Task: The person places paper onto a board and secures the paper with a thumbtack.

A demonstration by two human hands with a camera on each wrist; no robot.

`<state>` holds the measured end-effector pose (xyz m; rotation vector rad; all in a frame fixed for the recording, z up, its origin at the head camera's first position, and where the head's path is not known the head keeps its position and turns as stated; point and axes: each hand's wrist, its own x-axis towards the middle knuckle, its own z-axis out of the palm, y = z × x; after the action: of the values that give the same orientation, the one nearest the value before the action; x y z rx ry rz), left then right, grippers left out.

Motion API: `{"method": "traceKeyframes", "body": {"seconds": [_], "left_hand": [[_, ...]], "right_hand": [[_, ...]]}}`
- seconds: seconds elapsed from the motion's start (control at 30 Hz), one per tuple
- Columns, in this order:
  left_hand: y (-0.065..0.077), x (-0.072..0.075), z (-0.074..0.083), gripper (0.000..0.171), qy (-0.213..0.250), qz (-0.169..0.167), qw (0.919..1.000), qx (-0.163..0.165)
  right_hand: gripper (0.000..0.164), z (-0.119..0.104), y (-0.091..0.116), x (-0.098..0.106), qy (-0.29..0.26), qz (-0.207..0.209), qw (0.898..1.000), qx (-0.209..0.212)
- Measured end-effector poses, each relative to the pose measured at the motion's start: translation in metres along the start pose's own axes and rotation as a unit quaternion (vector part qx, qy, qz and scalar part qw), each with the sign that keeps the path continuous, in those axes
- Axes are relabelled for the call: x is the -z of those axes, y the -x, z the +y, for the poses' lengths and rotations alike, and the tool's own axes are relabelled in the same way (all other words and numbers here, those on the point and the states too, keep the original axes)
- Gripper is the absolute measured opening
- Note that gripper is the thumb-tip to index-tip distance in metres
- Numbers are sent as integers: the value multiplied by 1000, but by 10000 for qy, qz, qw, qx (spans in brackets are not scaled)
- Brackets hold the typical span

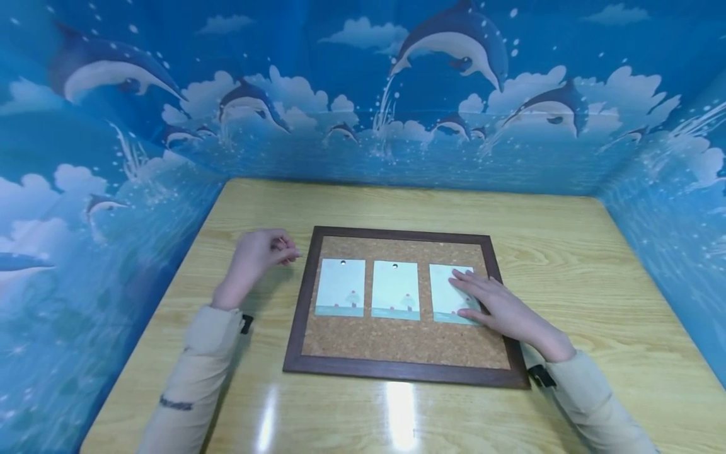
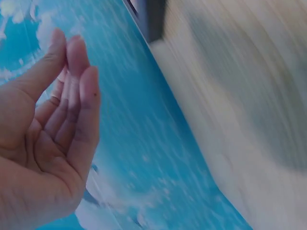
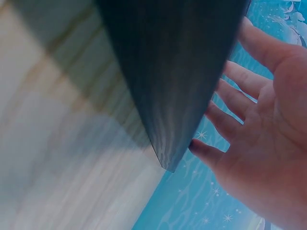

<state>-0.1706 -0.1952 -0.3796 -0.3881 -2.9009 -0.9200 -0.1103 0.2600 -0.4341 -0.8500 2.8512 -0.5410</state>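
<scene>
My right hand point(image 1: 499, 309) lies with fingers spread over the right-hand sheet of paper point(image 1: 442, 293), covering part of it. In the right wrist view its fingers reach over the edge of the board's dark frame point(image 3: 168, 96). The left hand point(image 1: 263, 249) is raised left of the corkboard point(image 1: 397, 343), thumb and forefinger tips together. The left wrist view shows that hand point(image 2: 57, 129) with curled fingers; whether something tiny sits between the tips cannot be told. A left sheet point(image 1: 340, 287) and a middle sheet point(image 1: 395, 290) lie side by side on the cork, each with a small spot near its top edge.
The board rests on a light wood-patterned table point(image 1: 567, 252). Blue dolphin-print sheeting point(image 1: 363, 145) stands behind the table and along both sides. Black wrist straps show at the left cuff point(image 1: 246, 323) and right cuff point(image 1: 542, 376).
</scene>
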Motion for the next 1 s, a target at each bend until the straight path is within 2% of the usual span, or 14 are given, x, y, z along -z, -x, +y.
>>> {"method": "traceKeyframes", "body": {"seconds": [0.13, 0.33, 0.47, 0.53, 0.67, 0.87, 1.0], "left_hand": [[-7, -14, 29, 12, 466, -291, 9981, -263], [-18, -36, 73, 8, 942, -695, 9913, -607], [-24, -49, 94, 6, 745, -733, 9907, -869], [-27, -54, 104, 7, 484, -772, 9911, -971], [-33, -65, 123, 8, 259, -1009, 9880, -1140], [-44, -81, 149, 5, 458, -1389, 9779, -1495], [-52, -94, 161, 8, 717, -1571, 9730, -1531]], "right_hand": [[64, 0, 0, 1, -5, 9, 10000, -3], [64, -1, 0, 1, -44, -20, 10000, -21], [64, 0, 0, 0, -49, -56, 10000, -29], [64, 0, 0, 0, -54, -57, 10000, -26], [64, 1, 1, 0, -63, -32, 10000, -16], [63, 1, 0, 0, -111, -6, 9999, -4], [62, 3, 0, -1, -140, 23, 9999, 12]]}}
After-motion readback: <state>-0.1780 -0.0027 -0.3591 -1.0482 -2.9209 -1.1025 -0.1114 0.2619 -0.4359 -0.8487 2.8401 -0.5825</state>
